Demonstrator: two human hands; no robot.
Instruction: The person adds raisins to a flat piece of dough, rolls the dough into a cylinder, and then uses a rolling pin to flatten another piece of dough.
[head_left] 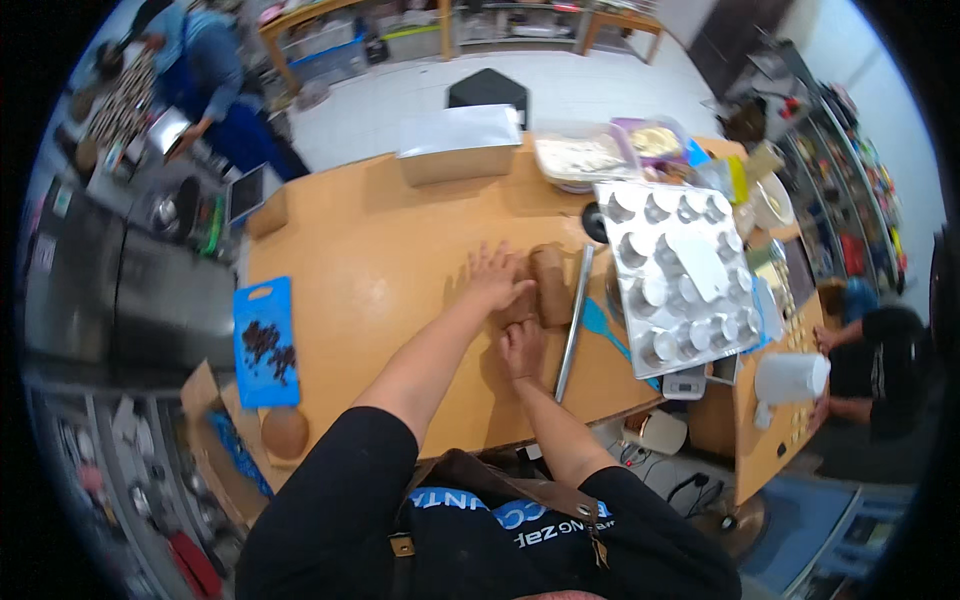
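Head view shows us at the wooden table (pixel 360 250), left of the metal rod (pixel 574 325), our left hand (pixel 490 278) spread, clasping nothing, our right hand (pixel 523 350) curled, its grip unclear, both touching, beside the brown dough roll (pixel 550 285), a partly covered dough piece (pixel 517 308)

Chest of wearer's black T-shirt (pixel 650 545): large blue-and-white capitals (pixel 445 498), legible in part, broken up by brown apron (pixel 478 478); smaller white lettering (pixel 555 532) lower and to the right, tilted. Dark refrigerator (pixel 75 265), far left: pale stickers, print too small to read. Co-worker's dark shirt (pixel 893 395), right: faint light marks, illegible.
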